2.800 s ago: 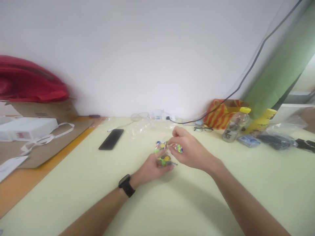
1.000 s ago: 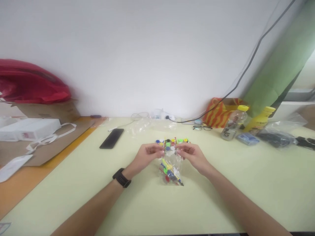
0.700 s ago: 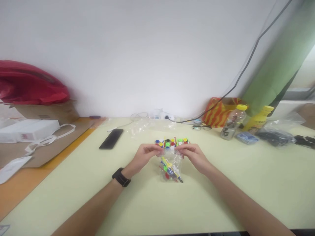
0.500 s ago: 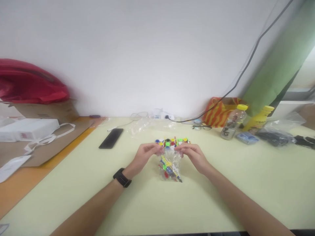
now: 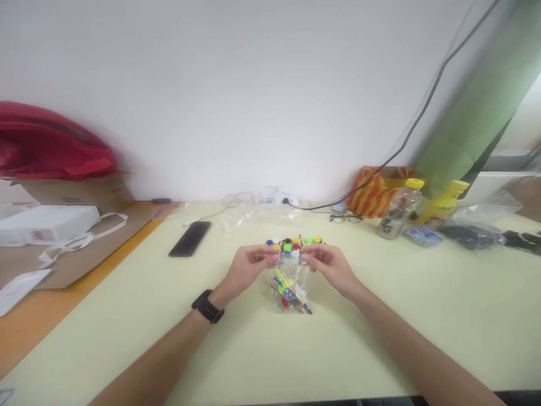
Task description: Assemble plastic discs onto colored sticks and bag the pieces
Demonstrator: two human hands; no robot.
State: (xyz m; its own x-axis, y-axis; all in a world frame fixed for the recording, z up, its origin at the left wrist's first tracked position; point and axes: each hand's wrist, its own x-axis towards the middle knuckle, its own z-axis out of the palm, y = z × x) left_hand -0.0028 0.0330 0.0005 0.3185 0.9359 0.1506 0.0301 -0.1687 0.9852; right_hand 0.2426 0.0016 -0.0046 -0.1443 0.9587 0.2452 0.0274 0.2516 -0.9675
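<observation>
We've got a clear bag (image 5: 302, 275) w/ small coloured pcs (image 5: 289, 292) inside, just below ctr of the frame. Our L hand (image 5: 248, 266) has its top L corner, our R hand (image 5: 333, 267) its top R corner, thumb & fingertips pinched on the film, so each grip is closed on the bag's upper edge. Bag spans the gap btwn the 2 hands; its body sits below the grip, twd btm of frame. Pcs inside (yellow, green, blue, red) bunch in the mid & lower part, under our fingertips & apart from them; a long yellow-and-blue one slants down to the btm R corner. Can't tell if the bag's btm edge rests on the worktop (image 5: 236, 361) or hangs just over it.

Right above the grip in frame, a row of bright bits (image 5: 291, 241) (blue, yellow, green, red etc.) lies on the worktop, partly hidden by our fingers. Black watch (image 5: 208, 307) on our L wrist, lower L of ctr.

Black phone (image 5: 190, 238) lies L of ctr, well apart from the grip. Crumpled film (image 5: 240, 217) by the wall, above our L hand in frame. R of ctr: glasses (image 5: 345, 218), striped bag (image 5: 366, 194), clear bottle (image 5: 398, 211) & yellow bottle (image 5: 442, 207), both w/ yellow caps, blue packet (image 5: 424, 235) near them. Upper L: red bag (image 5: 54, 144) atop a cardboard box (image 5: 80, 192).
</observation>
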